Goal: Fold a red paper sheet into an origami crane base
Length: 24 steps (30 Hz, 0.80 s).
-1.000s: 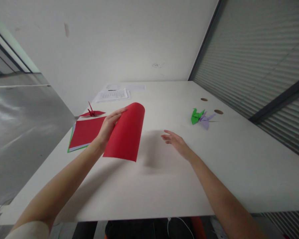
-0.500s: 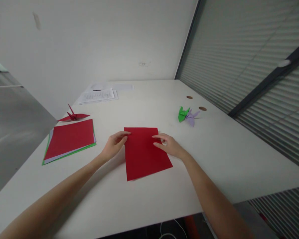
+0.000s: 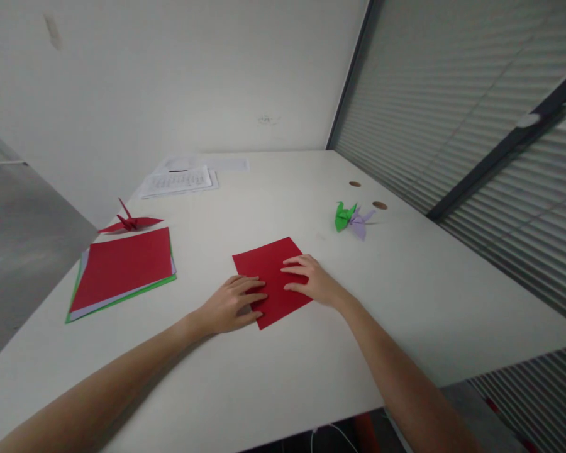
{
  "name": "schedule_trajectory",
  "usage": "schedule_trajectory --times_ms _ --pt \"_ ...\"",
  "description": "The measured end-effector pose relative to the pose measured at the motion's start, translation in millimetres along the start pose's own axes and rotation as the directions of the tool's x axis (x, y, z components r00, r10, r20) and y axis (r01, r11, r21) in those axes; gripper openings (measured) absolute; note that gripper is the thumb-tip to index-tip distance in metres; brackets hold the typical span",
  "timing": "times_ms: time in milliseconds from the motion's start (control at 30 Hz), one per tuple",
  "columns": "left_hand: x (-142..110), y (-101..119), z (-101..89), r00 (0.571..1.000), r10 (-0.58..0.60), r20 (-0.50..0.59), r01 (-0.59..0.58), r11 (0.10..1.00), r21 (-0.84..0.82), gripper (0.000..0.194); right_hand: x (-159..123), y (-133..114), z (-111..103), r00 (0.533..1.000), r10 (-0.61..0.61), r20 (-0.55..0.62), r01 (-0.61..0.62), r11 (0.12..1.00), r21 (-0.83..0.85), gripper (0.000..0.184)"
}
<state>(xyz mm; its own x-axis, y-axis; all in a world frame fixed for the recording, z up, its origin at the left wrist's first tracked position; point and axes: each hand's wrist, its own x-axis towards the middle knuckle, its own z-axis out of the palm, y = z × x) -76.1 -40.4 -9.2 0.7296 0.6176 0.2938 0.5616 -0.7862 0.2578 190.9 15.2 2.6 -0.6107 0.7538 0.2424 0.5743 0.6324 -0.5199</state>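
Observation:
A square sheet of red paper (image 3: 271, 270) lies flat on the white table in front of me, turned slightly askew. My left hand (image 3: 233, 304) rests on its lower left edge with the fingers spread. On the paper's right side lies my right hand (image 3: 309, 278), its fingers stretched out and apart over the sheet. Neither hand grips the paper; parts of its left and right edges are hidden under them.
To the left is a stack of red, lilac and green paper (image 3: 127, 267), with a red paper crane (image 3: 131, 222) behind it. Printed sheets (image 3: 177, 181) lie farther back. At right stand a green crane (image 3: 343, 216) and a lilac crane (image 3: 359, 223), touching, near two round table holes (image 3: 380, 205).
The red sheet, earlier held at its sides and slightly raised, now lies flat and turned counterclockwise. My left hand has moved down to its lower left edge; both hands have opened flat.

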Motion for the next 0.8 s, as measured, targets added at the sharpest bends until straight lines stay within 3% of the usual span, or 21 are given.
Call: schedule_trajectory --times_ms 100,167,400,567,667,733,800 --pt "-1 0 -2.0 0.999 -0.046 0.007 0.046 0.999 0.022 0.038 -3 -13 -2 0.986 -0.023 0.163 0.014 0.998 0.058 0.054" --pt "-1 1 -3.9 0.998 -0.059 0.008 0.059 0.998 0.018 0.039 -4 -18 0 0.974 -0.006 0.225 -0.004 0.999 0.045 0.056" --pt "-1 -1 -1.3 0.995 -0.1 -0.008 0.099 0.994 -0.048 0.06 -3 -16 8 0.975 -0.014 0.22 0.013 1.0 0.006 0.04" --pt "-4 -8 6.1 0.989 -0.105 -0.107 0.092 0.988 -0.121 0.034 -3 -21 -3 0.977 0.0 0.215 -0.017 0.997 0.078 0.036" --pt "-1 -9 4.4 0.983 -0.094 -0.155 0.07 0.986 -0.154 0.029 -6 -24 -18 0.956 -0.001 0.294 -0.034 0.993 0.114 0.066" --pt "3 -7 0.4 0.985 -0.103 -0.14 0.083 0.986 -0.146 0.027 -7 -21 -27 0.934 -0.006 0.358 -0.036 0.993 0.11 0.077" --pt "10 -3 -3.9 0.994 -0.092 -0.066 0.083 0.989 -0.122 0.027 -6 -15 -33 0.908 0.005 0.418 -0.042 0.996 0.08 0.067"
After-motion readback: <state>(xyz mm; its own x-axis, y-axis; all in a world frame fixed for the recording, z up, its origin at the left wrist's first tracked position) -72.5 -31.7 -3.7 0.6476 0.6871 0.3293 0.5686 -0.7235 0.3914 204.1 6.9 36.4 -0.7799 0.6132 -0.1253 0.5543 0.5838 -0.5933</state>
